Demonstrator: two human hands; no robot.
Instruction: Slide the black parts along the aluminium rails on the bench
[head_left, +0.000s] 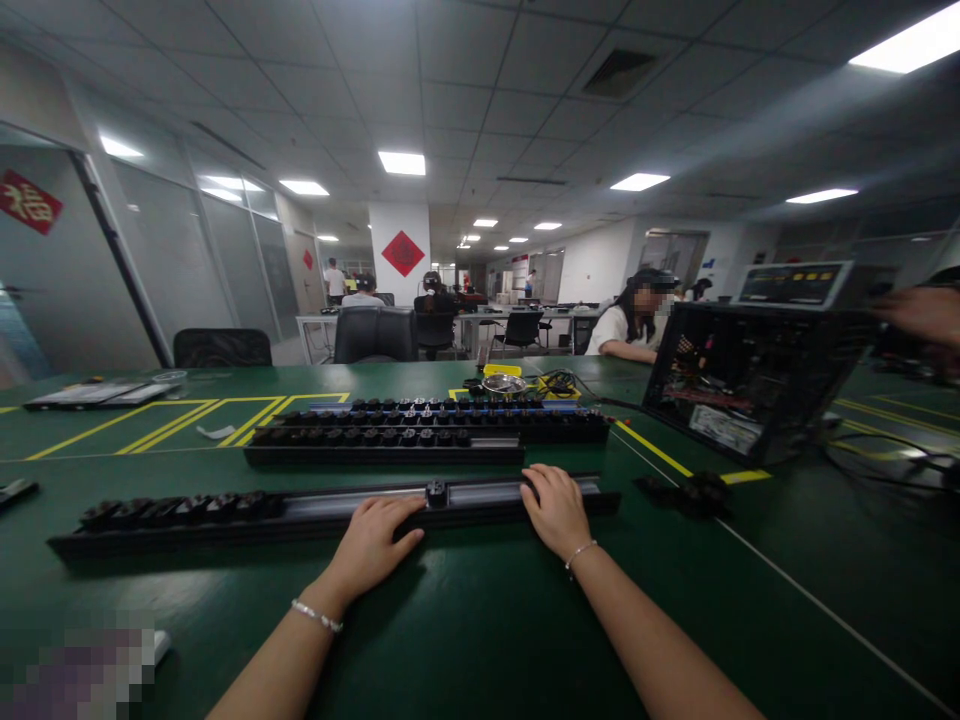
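Note:
A long black rail [315, 530] with a pale metal channel lies across the green table, with several small black modules [187, 508] packed along its left part. One small black module [436, 492] sits alone in the channel, right of the middle. My left hand [375, 540] rests over the rail just left of this module, fingers stretched and thumb apart, the fingertips close beside it; contact is not clear. Toward the rail's right end, my right hand [556, 510] has its fingers bent over the rail, gripping it. Its fingertips are partly hidden.
Behind lie more black rails [382, 455] filled with modules. An opened computer case [742, 380] stands at the right, near cables and a dark part [703, 492]. A co-worker [634, 320] sits across the green table [450, 630]. Another person's hand [919, 312] reaches in at the right.

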